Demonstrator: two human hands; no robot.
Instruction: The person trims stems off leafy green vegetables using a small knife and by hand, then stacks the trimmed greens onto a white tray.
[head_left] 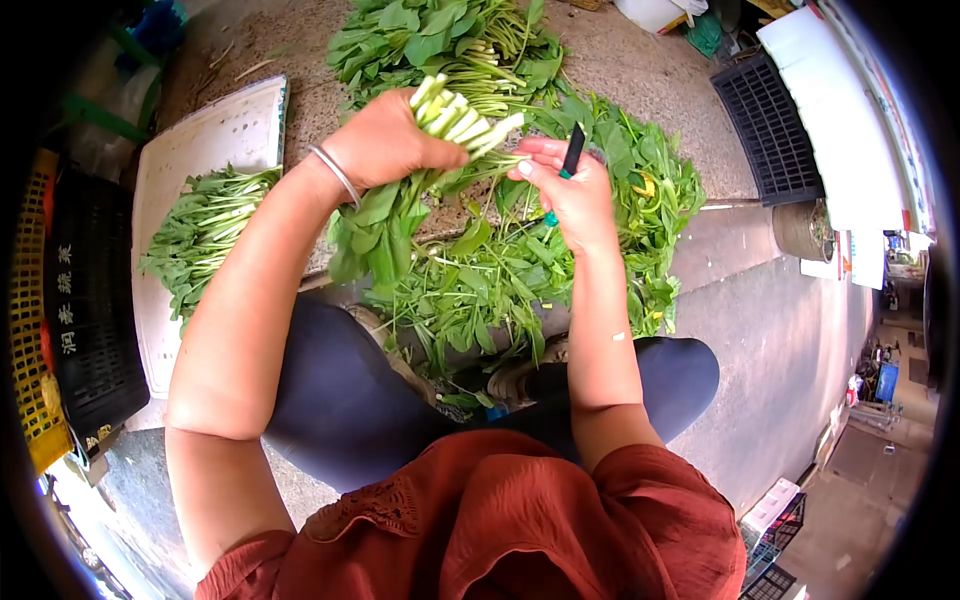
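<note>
My left hand [385, 145], with a bangle at its wrist, is closed around a bunch of leafy greens [462, 120]. Pale cut stem ends point up and right, and the leaves hang below the fist. Just right of it, my right hand [582, 195] grips a small knife [573, 152] with a dark blade and a teal handle end. Its thumb and fingertips meet a thin stem at the bunch's side. Under both hands lie loose greens and trimmings [470, 300], spreading into a leafy heap [640, 190] on the right. Stacked greens [430, 45] sit beyond the hands.
On the left, a white foam board [210, 135] carries another bunch of greens [212, 230]. Black [95, 300] and yellow crates [35, 380] stand beside it. At right are a black crate [768, 130], a white box [850, 110] and a round container [802, 232].
</note>
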